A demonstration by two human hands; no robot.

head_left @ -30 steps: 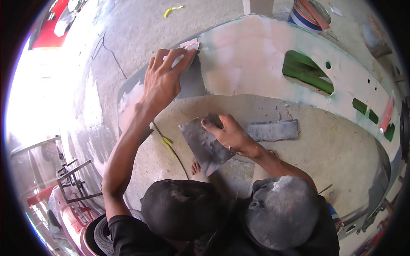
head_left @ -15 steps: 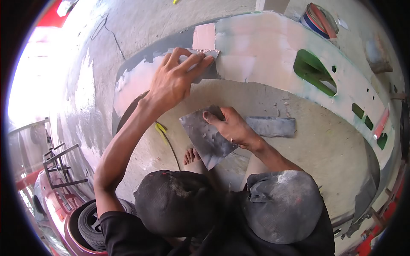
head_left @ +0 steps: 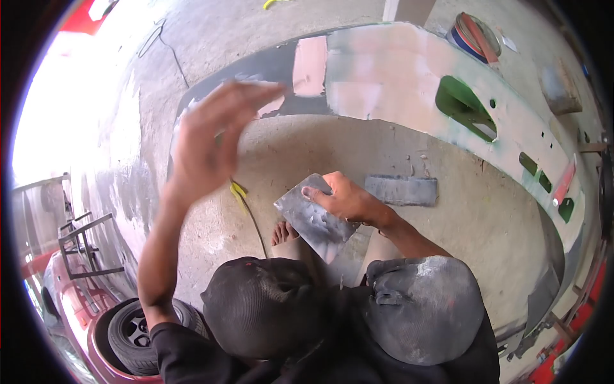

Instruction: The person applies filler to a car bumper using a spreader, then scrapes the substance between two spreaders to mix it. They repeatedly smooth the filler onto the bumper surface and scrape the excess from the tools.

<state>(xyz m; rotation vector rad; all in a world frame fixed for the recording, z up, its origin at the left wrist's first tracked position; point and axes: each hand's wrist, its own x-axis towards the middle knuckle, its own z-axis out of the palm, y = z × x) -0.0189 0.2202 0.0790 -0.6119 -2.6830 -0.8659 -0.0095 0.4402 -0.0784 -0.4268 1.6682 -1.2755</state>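
A long curved car bumper (head_left: pixel 396 70) lies across the floor ahead, its grey surface partly covered with pale pink filler. A fresh pink rectangle of filler (head_left: pixel 310 66) sits left of its middle. My left hand (head_left: pixel 214 137) is raised over the bumper's left part, smeared by motion. I cannot make out whether it holds anything. Between my knees, my right hand (head_left: pixel 348 201) grips a putty board (head_left: pixel 316 217) by its upper edge, thumb on top. The flat grey board is tilted and streaked with pale putty.
A grey sanding block (head_left: pixel 401 191) lies on the concrete beyond my right hand. A round tin (head_left: pixel 474 37) with a reddish strip across it stands behind the bumper. At left are a metal frame (head_left: pixel 89 246) and a tire (head_left: pixel 137 336). A yellow-ended cord (head_left: pixel 240 192) lies near my foot.
My left hand has lifted off the bumper and swung left and toward me, uncovering the whole pink rectangle. My right hand and the putty board have dropped slightly toward me.
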